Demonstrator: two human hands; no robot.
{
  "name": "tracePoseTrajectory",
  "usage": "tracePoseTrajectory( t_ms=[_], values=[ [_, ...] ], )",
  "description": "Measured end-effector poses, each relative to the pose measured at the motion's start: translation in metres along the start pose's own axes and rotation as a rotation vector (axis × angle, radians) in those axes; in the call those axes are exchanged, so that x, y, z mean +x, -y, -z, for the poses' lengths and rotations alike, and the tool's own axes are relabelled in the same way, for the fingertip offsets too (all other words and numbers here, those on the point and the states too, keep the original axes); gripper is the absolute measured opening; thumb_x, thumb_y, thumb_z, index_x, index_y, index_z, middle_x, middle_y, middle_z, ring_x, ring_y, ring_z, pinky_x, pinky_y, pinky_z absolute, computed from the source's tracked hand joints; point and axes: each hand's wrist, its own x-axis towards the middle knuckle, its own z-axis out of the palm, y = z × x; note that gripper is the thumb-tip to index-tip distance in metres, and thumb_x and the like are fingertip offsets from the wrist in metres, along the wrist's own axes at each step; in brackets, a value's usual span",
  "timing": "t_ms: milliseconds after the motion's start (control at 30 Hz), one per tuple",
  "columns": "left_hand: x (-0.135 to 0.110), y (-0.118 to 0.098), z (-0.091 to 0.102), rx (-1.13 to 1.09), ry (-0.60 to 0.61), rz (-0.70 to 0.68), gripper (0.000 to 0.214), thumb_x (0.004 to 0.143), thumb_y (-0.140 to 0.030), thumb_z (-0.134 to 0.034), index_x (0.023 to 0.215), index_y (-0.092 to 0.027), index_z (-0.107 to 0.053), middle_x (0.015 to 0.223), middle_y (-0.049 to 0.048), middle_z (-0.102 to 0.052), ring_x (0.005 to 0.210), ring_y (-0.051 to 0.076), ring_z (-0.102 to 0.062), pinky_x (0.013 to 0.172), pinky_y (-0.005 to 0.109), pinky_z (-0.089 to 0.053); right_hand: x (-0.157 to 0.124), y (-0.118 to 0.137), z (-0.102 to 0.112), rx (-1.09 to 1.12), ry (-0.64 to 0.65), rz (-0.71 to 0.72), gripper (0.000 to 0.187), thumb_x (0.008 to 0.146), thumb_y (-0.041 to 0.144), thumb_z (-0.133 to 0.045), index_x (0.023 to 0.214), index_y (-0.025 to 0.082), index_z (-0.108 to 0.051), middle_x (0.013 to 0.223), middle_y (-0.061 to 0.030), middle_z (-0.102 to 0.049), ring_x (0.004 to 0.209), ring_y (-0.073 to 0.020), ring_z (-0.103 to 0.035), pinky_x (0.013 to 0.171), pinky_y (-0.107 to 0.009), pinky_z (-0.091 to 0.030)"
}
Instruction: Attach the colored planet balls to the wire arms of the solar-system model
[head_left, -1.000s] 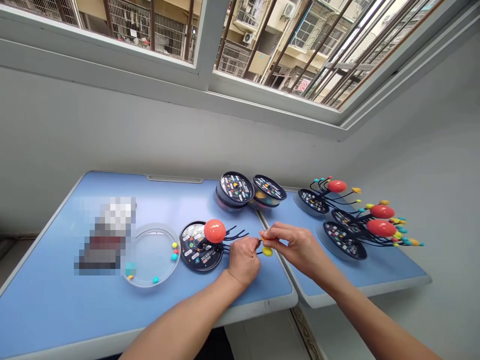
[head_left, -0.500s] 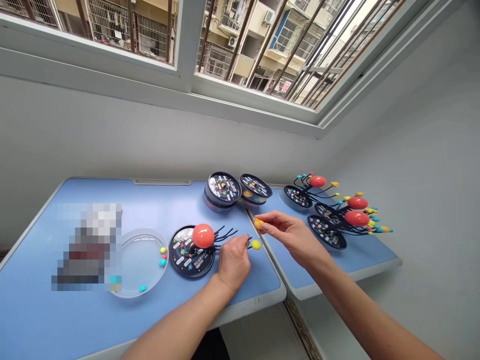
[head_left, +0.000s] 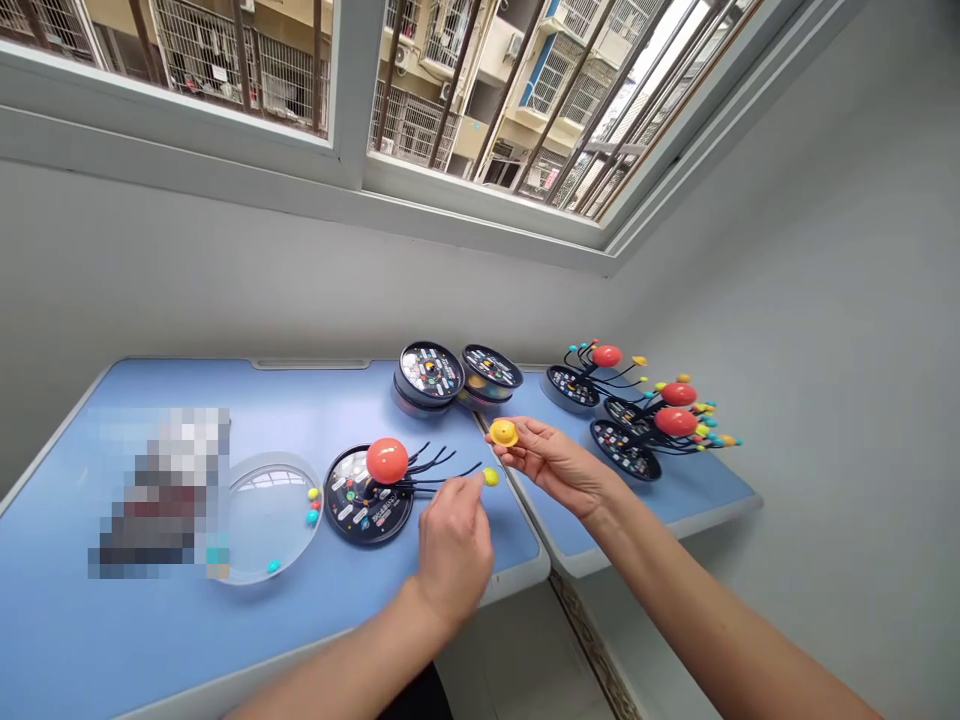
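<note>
My right hand point(head_left: 551, 465) pinches a yellow ringed planet ball point(head_left: 503, 433) by its brim, holding it up above the gap between the two tables. My left hand point(head_left: 457, 530) is closed, its fingertips at the end of a black rod right beside a small yellow-green ball point(head_left: 490, 477). My fingers hide most of that rod. Left of this hand stands a solar system model with a round black printed base point(head_left: 367, 515) and a large orange-red ball point(head_left: 387, 461). Several bare black rods point(head_left: 442, 458) fan out from it to the right.
A clear round tray point(head_left: 259, 575) at left holds small coloured balls point(head_left: 312, 516). A blurred-out item point(head_left: 161, 500) lies beside it. Two round black-lidded cases point(head_left: 431, 370) stand at the back. Models with red balls point(head_left: 676, 422) crowd the right table.
My right hand has turned the ringed ball so its flat brim faces me. The left hand's fingers have slid along the rod towards the yellow-green ball. The view has shifted slightly right.
</note>
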Motion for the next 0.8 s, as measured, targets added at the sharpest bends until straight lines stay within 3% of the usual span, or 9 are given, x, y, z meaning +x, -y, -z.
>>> tracePoseTrajectory(
  t_ms=[200,533,633,800],
  values=[
    [-0.025,-0.015,0.02,-0.131,0.042,0.02,0.033,0.081,-0.005,-0.037,0.089,-0.015,-0.067,0.07,0.0046,-0.063,0.064,0.014,-0.059,0.059,0.024,-0.048,-0.009,0.0,0.001,0.04,0.02,0.01,0.031,0.064,0.041,-0.078,0.082,0.019,-0.066,0.078,-0.0022,-0.067,0.068,-0.0126,-0.062,0.066,-0.025,-0.05],
    [-0.067,0.0,0.04,-0.105,0.152,0.139,0.034,0.078,-0.009,-0.037,0.079,-0.019,-0.07,0.061,0.0023,-0.062,0.055,0.013,-0.058,0.051,0.021,-0.043,-0.012,0.003,0.003,-0.039,0.016,0.071,0.03,0.061,0.039,-0.08,0.082,0.022,-0.068,0.081,-0.0018,-0.069,0.074,-0.0158,-0.064,0.073,-0.031,-0.05],
    [-0.063,0.0,0.038,-0.06,0.157,0.175,0.036,0.079,-0.011,-0.036,0.083,-0.017,-0.071,0.063,0.0037,-0.063,0.056,0.014,-0.058,0.052,0.022,-0.043,-0.001,0.005,-0.001,-0.107,0.021,0.104,0.031,0.056,0.034,-0.083,0.079,0.02,-0.068,0.077,-0.0018,-0.069,0.074,-0.0165,-0.064,0.075,-0.033,-0.049],
    [-0.034,-0.005,0.033,-0.083,0.143,0.354,0.037,0.08,-0.012,-0.038,0.101,-0.013,-0.069,0.067,0.0048,-0.066,0.06,0.015,-0.058,0.056,0.024,-0.045,0.017,0.003,-0.006,-0.18,0.042,0.125,0.032,0.055,0.034,-0.083,0.079,0.018,-0.069,0.075,-0.0029,-0.069,0.074,-0.0169,-0.063,0.074,-0.033,-0.05]
  ],
)
